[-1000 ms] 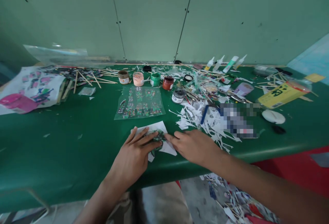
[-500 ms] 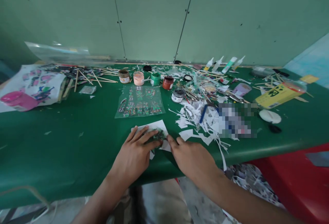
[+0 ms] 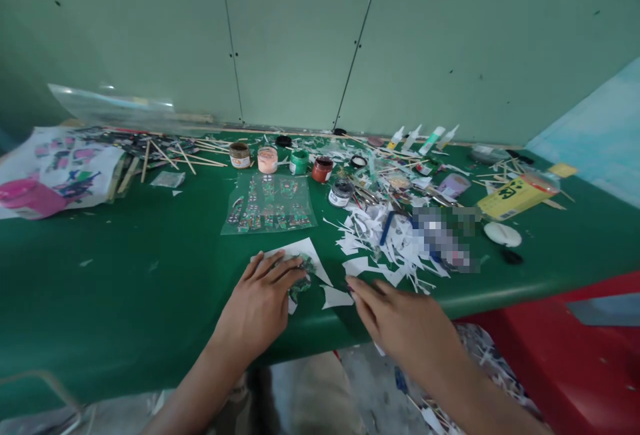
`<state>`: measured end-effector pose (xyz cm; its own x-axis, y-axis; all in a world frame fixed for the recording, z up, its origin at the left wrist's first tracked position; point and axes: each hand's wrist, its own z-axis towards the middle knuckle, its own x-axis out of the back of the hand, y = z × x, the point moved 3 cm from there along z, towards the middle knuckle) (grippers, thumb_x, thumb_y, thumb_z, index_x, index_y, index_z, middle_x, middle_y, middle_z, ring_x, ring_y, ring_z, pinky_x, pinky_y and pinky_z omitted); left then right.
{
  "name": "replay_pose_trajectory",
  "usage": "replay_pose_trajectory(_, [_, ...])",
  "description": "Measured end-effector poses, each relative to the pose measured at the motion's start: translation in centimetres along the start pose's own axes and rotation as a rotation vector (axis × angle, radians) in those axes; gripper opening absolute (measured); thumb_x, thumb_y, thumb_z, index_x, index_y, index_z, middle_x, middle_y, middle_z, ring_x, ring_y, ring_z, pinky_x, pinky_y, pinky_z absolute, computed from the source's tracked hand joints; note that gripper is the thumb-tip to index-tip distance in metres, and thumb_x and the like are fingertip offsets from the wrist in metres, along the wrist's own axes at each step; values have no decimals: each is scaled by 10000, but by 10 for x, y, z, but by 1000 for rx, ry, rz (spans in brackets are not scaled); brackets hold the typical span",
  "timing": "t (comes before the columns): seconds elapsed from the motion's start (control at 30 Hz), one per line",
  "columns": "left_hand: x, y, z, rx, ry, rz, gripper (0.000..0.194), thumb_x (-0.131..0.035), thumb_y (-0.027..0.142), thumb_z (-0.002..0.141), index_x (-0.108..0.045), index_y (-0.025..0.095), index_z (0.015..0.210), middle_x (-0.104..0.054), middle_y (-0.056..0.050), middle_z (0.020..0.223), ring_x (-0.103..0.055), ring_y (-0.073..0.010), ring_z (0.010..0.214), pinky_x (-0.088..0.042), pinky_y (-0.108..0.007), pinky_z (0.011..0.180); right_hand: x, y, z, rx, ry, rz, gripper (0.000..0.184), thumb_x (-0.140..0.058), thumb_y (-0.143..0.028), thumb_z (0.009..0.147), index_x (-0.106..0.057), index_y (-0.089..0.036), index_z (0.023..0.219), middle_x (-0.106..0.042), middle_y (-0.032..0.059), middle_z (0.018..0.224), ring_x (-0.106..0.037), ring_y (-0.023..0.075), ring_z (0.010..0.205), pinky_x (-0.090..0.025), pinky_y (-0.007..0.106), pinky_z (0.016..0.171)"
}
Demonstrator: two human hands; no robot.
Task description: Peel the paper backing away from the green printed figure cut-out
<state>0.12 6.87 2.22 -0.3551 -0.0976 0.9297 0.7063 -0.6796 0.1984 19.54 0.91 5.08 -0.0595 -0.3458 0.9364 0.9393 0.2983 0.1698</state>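
My left hand (image 3: 257, 302) lies flat, fingers spread, on a white paper sheet (image 3: 305, 255) with a green printed figure (image 3: 301, 276), near the front edge of the green table (image 3: 125, 275). My right hand (image 3: 405, 318) rests a little to the right, fingers stretched out flat, its fingertips at a small white paper scrap (image 3: 336, 297) at the table's edge. Neither hand grips anything that I can see.
A heap of white paper cuttings (image 3: 385, 238) lies right of the hands. Behind are a clear bag of printed pieces (image 3: 269, 203), several paint jars (image 3: 280, 162), wooden sticks (image 3: 170, 153), glue tubes (image 3: 423, 138), a yellow box (image 3: 515, 195) and a pink object (image 3: 27, 196).
My right hand has slid back from the printed sheet toward the table's front edge and to the right. A white scrap now lies apart from the sheet. The left hand stays pressed down.
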Motion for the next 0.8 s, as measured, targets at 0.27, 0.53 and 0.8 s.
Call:
replay_pose_trajectory(0.27, [18,14,1,109,27,123,342,-562,243,808,-667,262,1133,-655,-88,1136,-598,-308,960,-506,-489,764,-27,-1,12,-87,11,82,347,-381,-249,937,-674,-197,1116,-691,48,708,-579,131,463,-218,256,419])
replay_pose_trajectory(0.53, [3,16,2,36,34,85,355,-485,242,880,-600,237,1215,-592,-88,1280,-547,-283,1109,-460,-458,882,-29,3,51,-40,-56,275,289,-348,-266,943,-630,-205,949,-671,13,691,-545,114,482,-202,256,441])
replay_pose_trajectory(0.8, [-2,14,0,51,43,107,413,-480,236,852,-570,217,1254,-603,-80,1281,-550,-279,1090,-449,-457,882,-46,9,68,88,-120,221,269,-369,-278,934,-631,-229,892,-618,-6,626,-444,103,446,-151,285,466])
